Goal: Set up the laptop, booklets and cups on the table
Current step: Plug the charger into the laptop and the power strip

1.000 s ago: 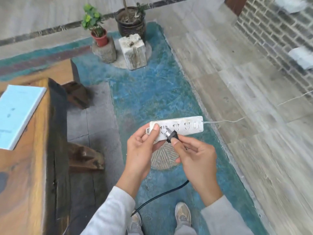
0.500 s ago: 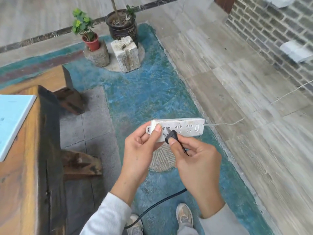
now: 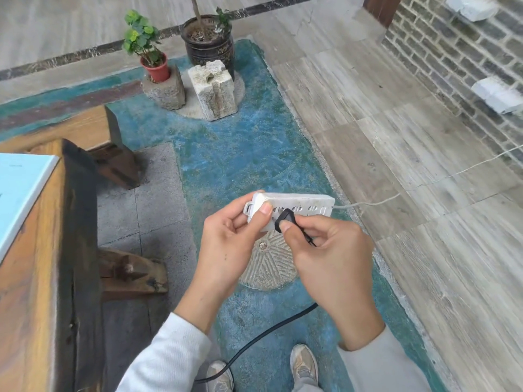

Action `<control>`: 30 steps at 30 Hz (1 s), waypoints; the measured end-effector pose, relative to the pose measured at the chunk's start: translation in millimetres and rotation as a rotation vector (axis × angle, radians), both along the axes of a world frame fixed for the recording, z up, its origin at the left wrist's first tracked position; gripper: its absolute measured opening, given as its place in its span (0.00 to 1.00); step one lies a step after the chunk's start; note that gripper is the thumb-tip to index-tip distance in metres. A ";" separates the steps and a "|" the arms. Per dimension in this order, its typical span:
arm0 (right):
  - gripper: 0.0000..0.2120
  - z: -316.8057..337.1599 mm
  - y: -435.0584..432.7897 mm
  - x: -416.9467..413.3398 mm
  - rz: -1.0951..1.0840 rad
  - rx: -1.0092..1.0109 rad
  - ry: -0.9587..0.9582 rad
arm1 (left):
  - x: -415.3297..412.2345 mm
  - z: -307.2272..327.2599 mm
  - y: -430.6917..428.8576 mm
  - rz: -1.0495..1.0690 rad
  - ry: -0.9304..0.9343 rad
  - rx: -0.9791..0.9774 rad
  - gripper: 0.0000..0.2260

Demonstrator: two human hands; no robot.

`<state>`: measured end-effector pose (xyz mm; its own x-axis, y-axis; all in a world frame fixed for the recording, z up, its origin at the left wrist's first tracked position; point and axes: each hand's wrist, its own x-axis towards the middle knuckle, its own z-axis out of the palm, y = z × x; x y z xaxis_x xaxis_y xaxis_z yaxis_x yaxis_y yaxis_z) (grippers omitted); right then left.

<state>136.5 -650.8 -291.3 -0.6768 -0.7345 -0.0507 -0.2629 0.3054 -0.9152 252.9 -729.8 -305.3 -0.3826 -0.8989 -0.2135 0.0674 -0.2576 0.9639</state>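
The left hand [image 3: 226, 244] has its grip wrapped round the white power strip [image 3: 304, 201]; the right hand [image 3: 331, 258] pinches the black plug [image 3: 284, 217] against its sockets; the blue booklet [image 3: 22, 188] lies on the desk [image 3: 28, 292], far left.

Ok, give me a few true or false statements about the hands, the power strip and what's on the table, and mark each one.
1. The left hand holds the white plastic power strip. True.
2. The right hand pinches a white plug. False: it pinches a black plug at the strip's sockets.
3. The light blue booklet lies on the floor. False: it lies on the brown wooden table.
4. The small green plant stands in a red pot. True.
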 end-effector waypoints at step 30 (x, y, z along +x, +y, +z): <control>0.06 -13.2 -19.6 3.1 0.081 0.114 -0.060 | 5.1 -21.3 -5.0 -0.024 -0.067 -0.058 0.10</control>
<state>139.6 -670.4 -304.6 -0.6090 -0.7734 -0.1759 -0.2365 0.3887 -0.8905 257.9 -734.8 -326.5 -0.3910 -0.9011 -0.1873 -0.0034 -0.2020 0.9794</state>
